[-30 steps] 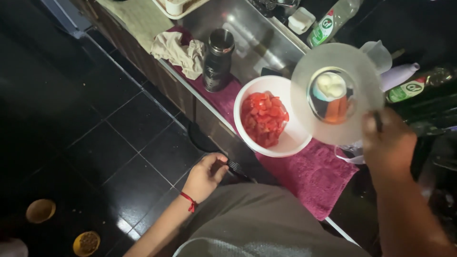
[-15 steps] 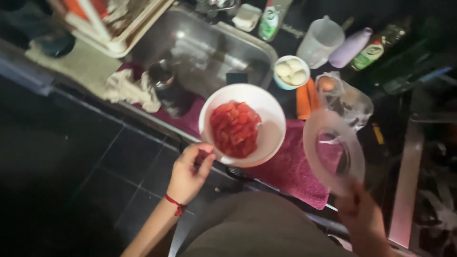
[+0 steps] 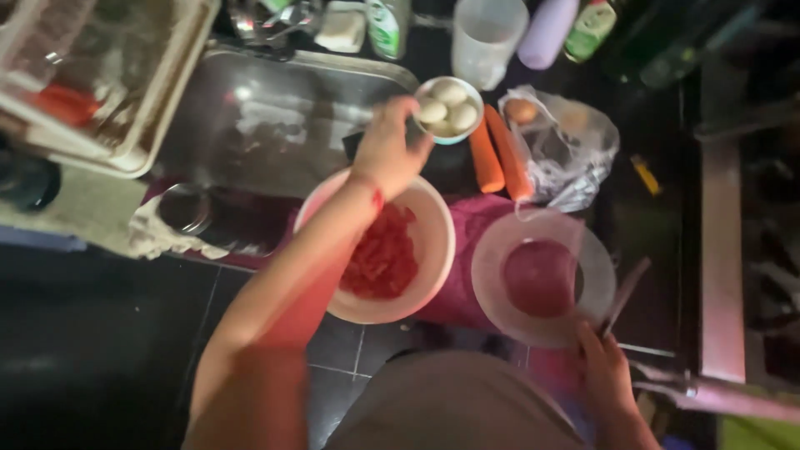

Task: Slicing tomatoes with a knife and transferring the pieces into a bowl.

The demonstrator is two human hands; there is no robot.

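Observation:
My left hand (image 3: 390, 150) reaches over a white bowl of chopped red tomato (image 3: 421, 229) and grips the rim of a small bowl of white eggs (image 3: 450, 107). My right hand (image 3: 607, 373) holds the near edge of a clear glass plate (image 3: 542, 279) that lies flat on a magenta cloth (image 3: 475, 225), and a thin dark utensil (image 3: 625, 296) sticks up from the same hand. Two orange carrots (image 3: 498, 154) lie right of the egg bowl.
A steel sink (image 3: 275, 117) sits behind the bowls with a dish rack (image 3: 108, 75) at its left. Bottles (image 3: 592, 29) and a clear jug (image 3: 487, 42) stand at the back. A plastic bag with an egg (image 3: 562, 137) lies right of the carrots. Dark tiled floor (image 3: 100, 333) lies below.
My left hand rose from the tomato bowl's near rim to the egg bowl. My right hand brought the glass plate down flat onto the cloth.

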